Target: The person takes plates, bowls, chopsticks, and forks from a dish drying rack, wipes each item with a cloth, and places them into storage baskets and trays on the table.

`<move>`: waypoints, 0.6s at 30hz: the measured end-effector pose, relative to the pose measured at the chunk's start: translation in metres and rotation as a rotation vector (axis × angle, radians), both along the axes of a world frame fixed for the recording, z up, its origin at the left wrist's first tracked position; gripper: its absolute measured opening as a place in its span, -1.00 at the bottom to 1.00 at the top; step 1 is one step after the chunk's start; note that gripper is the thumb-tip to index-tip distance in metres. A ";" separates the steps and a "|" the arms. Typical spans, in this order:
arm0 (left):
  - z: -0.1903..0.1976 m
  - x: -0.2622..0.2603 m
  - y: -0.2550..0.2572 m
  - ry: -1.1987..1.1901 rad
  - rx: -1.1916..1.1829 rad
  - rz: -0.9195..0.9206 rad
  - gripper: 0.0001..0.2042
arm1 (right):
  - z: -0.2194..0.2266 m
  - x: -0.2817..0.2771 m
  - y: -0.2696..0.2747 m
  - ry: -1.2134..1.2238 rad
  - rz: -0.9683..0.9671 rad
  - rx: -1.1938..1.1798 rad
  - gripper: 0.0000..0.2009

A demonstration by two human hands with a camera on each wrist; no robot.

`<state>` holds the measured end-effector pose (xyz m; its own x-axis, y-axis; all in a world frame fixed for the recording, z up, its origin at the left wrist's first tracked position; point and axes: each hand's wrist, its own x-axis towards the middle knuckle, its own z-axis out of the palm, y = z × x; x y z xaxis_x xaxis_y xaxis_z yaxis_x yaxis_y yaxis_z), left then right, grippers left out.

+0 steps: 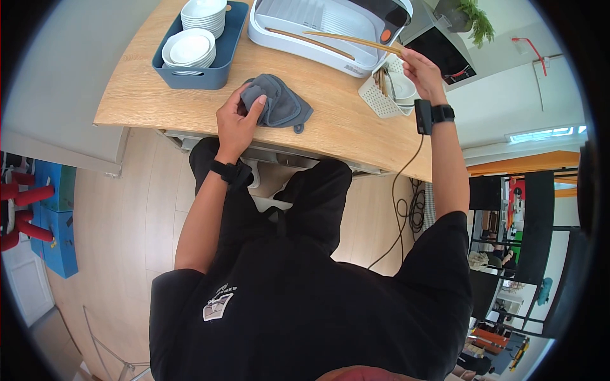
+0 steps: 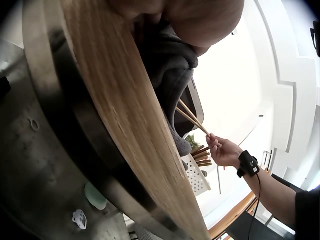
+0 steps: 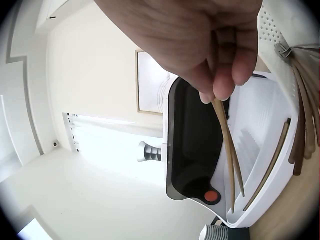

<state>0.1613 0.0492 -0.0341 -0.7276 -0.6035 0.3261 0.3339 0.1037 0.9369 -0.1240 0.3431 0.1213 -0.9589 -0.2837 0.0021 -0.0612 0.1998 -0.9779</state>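
My left hand (image 1: 234,129) grips a folded dark grey cloth (image 1: 283,105) near the table's front edge, thumb on top. Up at the right, my right hand (image 1: 422,71) pinches a pair of wooden chopsticks (image 1: 349,39) by one end. Their thin ends point left over a white dish box (image 1: 365,68) with a dark lid. In the right wrist view the two held chopsticks (image 3: 227,145) lie close together, spreading slightly toward the tips. Inside the box's near edge lies another wooden chopstick (image 3: 267,165), apart from the held pair.
A white perforated basket (image 1: 375,105) beside the box holds bowls, a fork and wooden-handled utensils (image 3: 305,120). At the left a blue bin (image 1: 210,79) carries stacked white bowls (image 1: 190,47). A cable (image 1: 399,216) hangs from my right wrist.
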 end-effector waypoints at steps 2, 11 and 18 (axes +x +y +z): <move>-0.002 -0.001 -0.001 0.004 -0.018 -0.005 -0.57 | -0.003 -0.012 -0.017 -0.086 0.019 -0.012 -0.77; 0.002 0.000 0.000 -0.007 -0.018 -0.006 -0.58 | -0.024 -0.052 -0.053 -0.245 0.083 0.110 -0.83; 0.003 0.000 0.000 0.000 -0.012 -0.002 -0.59 | -0.034 -0.045 -0.084 -0.317 0.083 0.101 -0.83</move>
